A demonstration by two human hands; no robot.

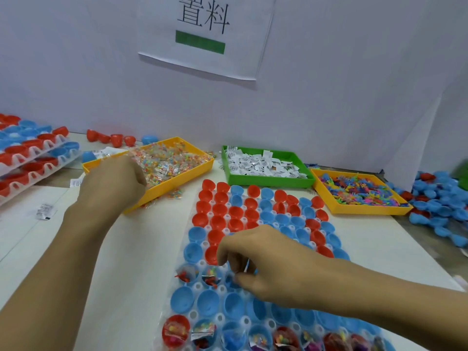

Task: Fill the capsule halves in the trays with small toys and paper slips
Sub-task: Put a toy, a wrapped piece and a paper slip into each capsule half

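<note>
A clear tray [195, 314] in front of me holds rows of red and blue capsule halves [220, 209]. The nearest row [176, 330] and two halves [211, 276] further up have toys and packets in them. My right hand [273, 264] hovers over the tray's middle and pinches a thin pale slip [247, 266] between its fingertips. My left hand [114, 181] is curled in a fist on the near corner of a yellow tray [182, 177] and grips clear packets of small bright pieces [164, 160]. A green tray [273, 182] holds paper slips. Another yellow tray [364, 210] holds colourful small toys.
Stacked trays of red and blue halves [30, 153] lie at the far left. A heap of loose blue halves [435, 201] lies at the right. Loose red halves [111, 139] sit by the white wall, which bears a paper sign [207, 34]. Stray packets [45, 211] lie on the table.
</note>
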